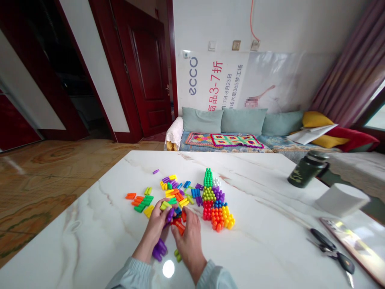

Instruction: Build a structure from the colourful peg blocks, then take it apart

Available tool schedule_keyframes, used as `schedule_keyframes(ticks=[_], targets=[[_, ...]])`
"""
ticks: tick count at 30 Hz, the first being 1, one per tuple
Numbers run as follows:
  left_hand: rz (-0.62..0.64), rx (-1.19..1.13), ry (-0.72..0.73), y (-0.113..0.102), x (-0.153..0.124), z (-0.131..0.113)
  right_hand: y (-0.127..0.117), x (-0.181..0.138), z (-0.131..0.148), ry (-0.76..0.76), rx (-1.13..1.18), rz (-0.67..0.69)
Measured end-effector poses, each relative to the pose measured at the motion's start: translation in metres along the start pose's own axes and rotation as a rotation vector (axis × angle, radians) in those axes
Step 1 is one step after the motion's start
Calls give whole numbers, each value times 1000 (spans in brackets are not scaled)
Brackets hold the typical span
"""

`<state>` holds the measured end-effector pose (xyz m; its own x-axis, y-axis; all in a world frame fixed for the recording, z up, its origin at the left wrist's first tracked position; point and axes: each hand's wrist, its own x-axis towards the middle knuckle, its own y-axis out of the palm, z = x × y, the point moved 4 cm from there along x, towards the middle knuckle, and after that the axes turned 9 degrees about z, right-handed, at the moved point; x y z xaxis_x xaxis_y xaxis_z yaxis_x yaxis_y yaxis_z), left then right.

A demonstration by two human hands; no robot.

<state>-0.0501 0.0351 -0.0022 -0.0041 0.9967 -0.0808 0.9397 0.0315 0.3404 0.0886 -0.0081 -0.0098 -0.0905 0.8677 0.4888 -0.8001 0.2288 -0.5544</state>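
Observation:
My left hand point(156, 225) is closed around a purple toy block point(170, 215) made of joined rounded pegs. A yellow-green block point(165, 206) shows at its fingertips. To its right, my right hand point(190, 236) reaches over the pile with thumb and forefinger apart. Red blocks point(179, 227) lie between those fingers, and I see no firm grip on them. Beneath my left wrist sits a purple block point(159, 249); a green one point(177, 255) is partly covered by my right hand. Beyond my hands spreads a loose pile of coloured blocks point(177, 195).
Sorted blocks stand in colour groups at right, among them green point(208, 177), orange point(217, 218) and yellow point(228, 218). Along the marble-patterned table's point(264, 249) right side are a dark flask point(308, 169), a white roll point(343, 199), keys point(332, 252) and a phone point(356, 251).

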Motion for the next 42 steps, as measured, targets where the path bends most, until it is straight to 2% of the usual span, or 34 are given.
schedule_keyframes(ticks=[5, 11, 14, 20, 25, 28, 32, 37, 39, 42], targets=[[9, 416, 165, 2, -3, -3, -5, 4, 6, -9, 11, 56], [10, 748, 303, 12, -9, -8, -11, 7, 8, 6, -8, -5], [-31, 781, 336, 11, -13, -9, -13, 6, 7, 25, -9, -25], [-153, 704, 295, -1, -12, -6, -5, 2, -5, 52, 99, -40], [-180, 865, 512, 3, -8, -12, 3, -1, -14, 77, 288, -82], [-176, 847, 568, 5, -11, -14, 2, 0, -11, 36, 341, -107], [-122, 859, 549, 3, -20, -14, -2, 1, -5, -50, 270, -116], [-149, 1065, 600, -13, -32, -20, -1, 2, -1, -99, 123, -13], [-201, 1123, 609, -25, -34, -26, -3, 2, -1, -70, 52, -4], [-355, 1192, 585, -48, -31, -40, -6, 2, -3, 4, -10, -38]])
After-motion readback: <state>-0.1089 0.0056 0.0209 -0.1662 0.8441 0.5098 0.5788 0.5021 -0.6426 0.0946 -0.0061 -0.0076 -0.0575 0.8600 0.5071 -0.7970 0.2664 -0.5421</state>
